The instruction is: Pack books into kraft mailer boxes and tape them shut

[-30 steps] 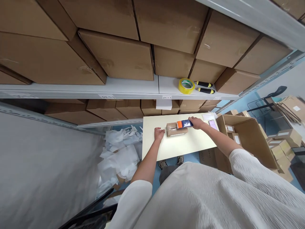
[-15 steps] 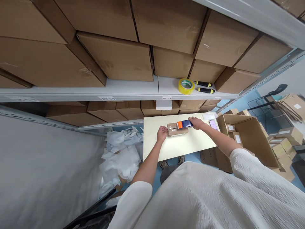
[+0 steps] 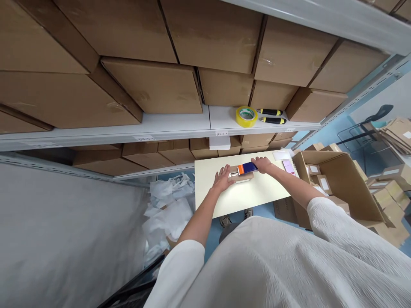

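A small brown cardboard box [image 3: 243, 178] lies on the pale yellow tabletop [image 3: 237, 198]. My left hand [image 3: 222, 179] rests over the box's left end, its fingers apart. From the right, my right hand [image 3: 262, 164] grips the end of a blue and orange tape dispenser [image 3: 247, 168], which lies across the top of the box. Shiny tape shows between the dispenser and my left hand. Part of the box is hidden under the hand and the dispenser.
A large open carton [image 3: 348, 188] with small boxes stands right of the table. A phone [image 3: 288, 167] lies at the table's right end. The shelf ahead holds a yellow tape roll [image 3: 246, 116] and two black-yellow cutters [image 3: 273, 120]. White wrapping [image 3: 173, 214] is heaped at left.
My left hand has moved from beside the box's left end onto it, its fingers now spread. The dispenser has stayed across the box in my right hand. The view has shifted slightly.
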`<control>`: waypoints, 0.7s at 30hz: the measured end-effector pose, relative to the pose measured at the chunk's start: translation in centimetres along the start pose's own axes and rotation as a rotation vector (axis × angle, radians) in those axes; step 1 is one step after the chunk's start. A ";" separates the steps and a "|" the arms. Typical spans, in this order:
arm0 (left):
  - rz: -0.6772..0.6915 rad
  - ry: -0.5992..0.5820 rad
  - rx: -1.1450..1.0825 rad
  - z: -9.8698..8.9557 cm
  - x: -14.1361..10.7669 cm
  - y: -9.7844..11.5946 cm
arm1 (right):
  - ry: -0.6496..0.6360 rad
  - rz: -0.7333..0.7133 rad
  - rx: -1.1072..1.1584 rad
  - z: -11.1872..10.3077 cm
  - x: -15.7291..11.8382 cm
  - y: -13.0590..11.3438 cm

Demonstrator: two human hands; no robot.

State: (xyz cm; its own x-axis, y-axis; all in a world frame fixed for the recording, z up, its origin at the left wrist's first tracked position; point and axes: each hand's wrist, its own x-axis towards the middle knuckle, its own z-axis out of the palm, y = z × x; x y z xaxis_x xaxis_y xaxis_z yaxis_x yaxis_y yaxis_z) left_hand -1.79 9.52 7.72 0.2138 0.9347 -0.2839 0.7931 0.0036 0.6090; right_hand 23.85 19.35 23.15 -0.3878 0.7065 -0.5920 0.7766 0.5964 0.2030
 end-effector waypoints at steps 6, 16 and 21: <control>-0.034 -0.050 0.036 -0.1 0.0 -0.2 | 0.016 -0.032 0.014 0.8 -0.1 1.0; -0.068 -0.083 0.081 -1.0 -0.1 0.4 | 0.033 -0.038 0.029 2.7 -1.8 6.0; -0.076 -0.100 0.100 -1.3 -0.2 0.5 | 0.062 -0.076 0.046 3.9 -1.6 6.6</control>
State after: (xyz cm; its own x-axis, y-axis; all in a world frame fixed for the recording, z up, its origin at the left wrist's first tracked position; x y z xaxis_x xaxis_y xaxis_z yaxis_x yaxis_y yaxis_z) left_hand -2.13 9.77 9.04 0.2027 0.8932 -0.4015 0.8608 0.0329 0.5078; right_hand 31.56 20.66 22.42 -0.4750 0.6830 -0.5549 0.7652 0.6319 0.1228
